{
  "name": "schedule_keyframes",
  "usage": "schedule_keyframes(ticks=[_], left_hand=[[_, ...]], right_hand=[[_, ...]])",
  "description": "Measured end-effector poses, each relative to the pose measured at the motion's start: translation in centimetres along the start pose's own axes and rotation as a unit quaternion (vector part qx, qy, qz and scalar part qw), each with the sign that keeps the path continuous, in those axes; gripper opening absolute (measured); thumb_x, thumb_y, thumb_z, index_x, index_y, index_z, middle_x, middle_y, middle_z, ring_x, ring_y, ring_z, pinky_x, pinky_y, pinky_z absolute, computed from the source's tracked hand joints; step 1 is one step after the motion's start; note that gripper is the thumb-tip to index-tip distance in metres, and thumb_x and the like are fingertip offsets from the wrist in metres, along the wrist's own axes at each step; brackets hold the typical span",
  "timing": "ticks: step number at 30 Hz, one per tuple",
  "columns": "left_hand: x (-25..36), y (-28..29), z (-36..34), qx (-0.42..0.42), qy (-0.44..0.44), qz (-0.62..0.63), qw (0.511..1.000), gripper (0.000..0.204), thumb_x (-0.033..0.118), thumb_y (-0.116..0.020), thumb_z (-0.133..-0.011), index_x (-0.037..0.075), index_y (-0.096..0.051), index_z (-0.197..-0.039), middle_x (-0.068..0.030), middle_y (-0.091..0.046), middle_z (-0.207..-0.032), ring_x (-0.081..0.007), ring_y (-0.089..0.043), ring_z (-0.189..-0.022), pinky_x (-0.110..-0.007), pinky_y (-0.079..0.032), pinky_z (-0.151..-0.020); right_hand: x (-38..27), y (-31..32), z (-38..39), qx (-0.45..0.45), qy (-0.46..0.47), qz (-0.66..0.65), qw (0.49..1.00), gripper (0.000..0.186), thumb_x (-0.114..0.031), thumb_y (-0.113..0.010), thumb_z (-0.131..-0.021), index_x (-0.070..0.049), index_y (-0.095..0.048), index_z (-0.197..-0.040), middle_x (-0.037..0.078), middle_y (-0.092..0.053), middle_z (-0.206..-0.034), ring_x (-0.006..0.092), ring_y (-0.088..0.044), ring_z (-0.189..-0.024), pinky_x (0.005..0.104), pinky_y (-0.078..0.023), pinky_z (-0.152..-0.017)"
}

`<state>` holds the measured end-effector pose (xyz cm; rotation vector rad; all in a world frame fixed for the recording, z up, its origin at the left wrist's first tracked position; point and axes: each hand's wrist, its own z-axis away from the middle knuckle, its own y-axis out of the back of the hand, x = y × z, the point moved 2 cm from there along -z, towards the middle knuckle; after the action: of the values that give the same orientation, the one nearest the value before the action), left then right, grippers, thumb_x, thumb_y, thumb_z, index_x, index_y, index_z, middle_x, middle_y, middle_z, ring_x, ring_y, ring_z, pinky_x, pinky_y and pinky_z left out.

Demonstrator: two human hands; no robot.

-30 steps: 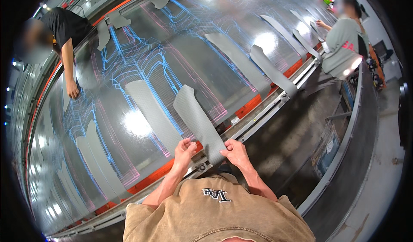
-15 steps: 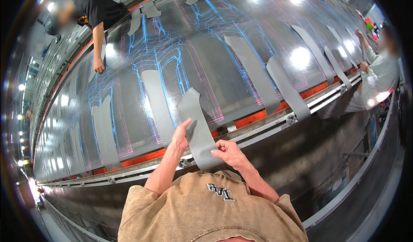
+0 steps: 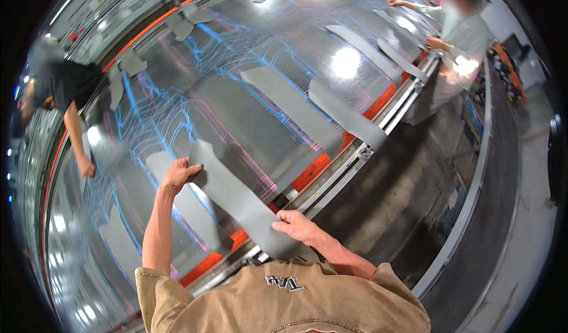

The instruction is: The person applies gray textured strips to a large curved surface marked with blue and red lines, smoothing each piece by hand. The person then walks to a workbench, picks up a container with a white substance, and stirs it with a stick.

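A long grey, finely ribbed fabric piece (image 3: 234,194) lies slantwise over the near edge of the printing table (image 3: 269,137), its lower end reaching toward my shirt. My left hand (image 3: 179,175) pinches its left edge close to the notched upper end. Lower down, my right hand (image 3: 296,225) grips the opposite edge between thumb and fingers. Just left of it, a similar grey piece (image 3: 186,200) rests on the table, partly behind my left wrist. Blue and pink outlines are marked across the dark tabletop.
Along the table's near side runs a metal rail (image 3: 384,120) beside an orange-red strip (image 3: 310,173). More grey pieces (image 3: 346,111) lie to the right. One person (image 3: 83,78) leans over the far left side; another (image 3: 461,49) stands at the right, reaching onto the table.
The view has turned to the right. My left hand has shifted up the fabric piece's left edge toward its upper end. The right hand keeps its grip on the right edge.
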<state>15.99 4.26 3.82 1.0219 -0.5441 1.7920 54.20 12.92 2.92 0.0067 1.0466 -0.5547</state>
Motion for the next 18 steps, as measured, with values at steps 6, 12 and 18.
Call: schedule_keyframes(ticks=[6,12,18], left_hand=[[1.7,4.8,-4.0,-0.03,-0.067,-0.125,0.989,0.015,0.01,-0.065,-0.089,-0.001,-0.069,-0.099,-0.0004,-0.068,-0.083,-0.0088,-0.06,-0.073,-0.027,-0.05,-0.069],[3.5,8.7,-5.8,0.001,-0.127,-0.183,0.975,0.017,0.001,-0.068,-0.082,-0.001,-0.07,-0.098,-0.0012,-0.068,-0.081,-0.0081,-0.059,-0.071,-0.026,-0.049,-0.065],[5.3,11.0,-7.1,0.015,-0.143,-0.32,0.937,0.014,0.009,-0.065,-0.082,-0.001,-0.057,-0.075,0.0021,-0.048,-0.061,-0.0075,-0.041,-0.059,-0.03,-0.035,-0.053]], right_hand=[[-1.7,-4.9,-1.5,0.039,-0.059,0.001,0.997,0.02,-0.004,-0.073,-0.085,0.0,-0.063,-0.102,0.002,-0.067,-0.088,0.0067,-0.059,-0.081,0.0248,-0.046,-0.072],[-0.1,-6.5,-4.1,0.092,-0.074,0.056,0.992,0.011,-0.007,-0.072,-0.086,-0.001,-0.065,-0.091,0.001,-0.065,-0.082,0.0072,-0.055,-0.074,0.0256,-0.045,-0.066],[-1.5,-7.5,-5.1,0.105,-0.043,0.041,0.993,0.009,-0.006,-0.07,-0.086,0.0,-0.064,-0.089,-0.001,-0.061,-0.079,0.0059,-0.052,-0.073,0.0255,-0.044,-0.065]])
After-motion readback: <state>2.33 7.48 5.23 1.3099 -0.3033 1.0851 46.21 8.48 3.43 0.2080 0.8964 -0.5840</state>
